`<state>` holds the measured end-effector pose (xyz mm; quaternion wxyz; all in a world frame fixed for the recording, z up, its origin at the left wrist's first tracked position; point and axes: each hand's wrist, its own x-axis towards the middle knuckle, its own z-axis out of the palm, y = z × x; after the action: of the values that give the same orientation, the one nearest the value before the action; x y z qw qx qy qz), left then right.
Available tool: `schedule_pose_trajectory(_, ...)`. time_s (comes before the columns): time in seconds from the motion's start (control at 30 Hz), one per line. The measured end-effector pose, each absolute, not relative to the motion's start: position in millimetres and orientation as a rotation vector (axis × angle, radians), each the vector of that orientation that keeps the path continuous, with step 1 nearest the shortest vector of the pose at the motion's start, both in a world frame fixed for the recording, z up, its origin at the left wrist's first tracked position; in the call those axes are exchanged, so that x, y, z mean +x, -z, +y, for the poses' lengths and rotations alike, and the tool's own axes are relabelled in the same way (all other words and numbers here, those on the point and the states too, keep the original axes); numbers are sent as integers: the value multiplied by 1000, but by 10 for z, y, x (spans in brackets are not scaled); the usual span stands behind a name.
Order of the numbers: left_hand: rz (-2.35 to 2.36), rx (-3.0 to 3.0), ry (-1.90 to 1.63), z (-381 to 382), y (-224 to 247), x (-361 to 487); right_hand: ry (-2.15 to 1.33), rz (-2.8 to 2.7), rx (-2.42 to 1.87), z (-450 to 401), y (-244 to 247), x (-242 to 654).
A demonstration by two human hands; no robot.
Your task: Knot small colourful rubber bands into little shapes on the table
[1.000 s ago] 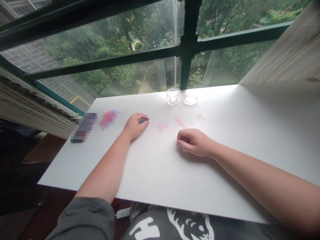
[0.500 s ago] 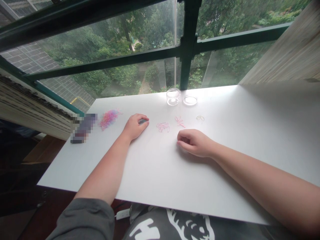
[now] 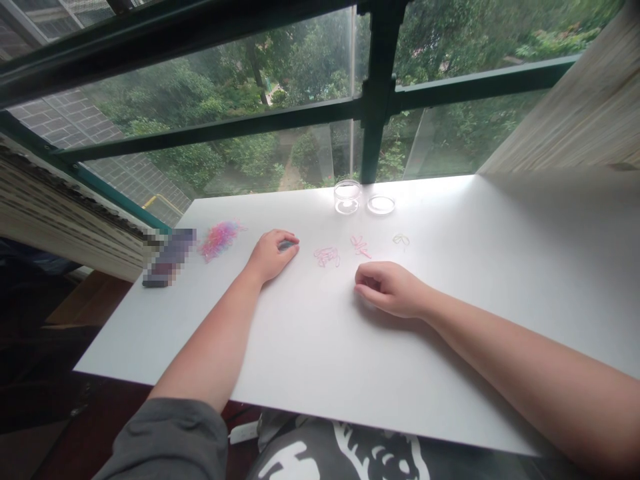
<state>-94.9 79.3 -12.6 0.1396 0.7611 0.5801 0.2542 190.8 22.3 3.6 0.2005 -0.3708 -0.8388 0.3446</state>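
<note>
Quietly, pink loops (image 3: 327, 257) lay midway

The left hand (image 3: 273, 257) rested on the white table (image 3: 300, 353), thumb and fingers curled, a dark patch (image 3: 287, 245) between them; the right hand (image 3: 393, 288) curled likewise. Whether either gripped anything, I could not tell. The loops lay between the hands, another pink cluster (image 3: 361, 247) just beyond the right, a clear jar (image 3: 347, 199) and lid (image 3: 381, 205) farther back

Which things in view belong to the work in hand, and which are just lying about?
Likely in the work:
colourful pile
left pink bunch
right pink bunch
pale loops
clear jar
round lid

Probably just lying about:
pixelated object
white plastic block
</note>
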Motion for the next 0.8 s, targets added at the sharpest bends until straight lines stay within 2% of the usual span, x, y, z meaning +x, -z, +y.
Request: schedule_pose_trajectory(0.8,1684,2221,-741,774,127,-949,-952,-2357,-1043,213,-49,1904)
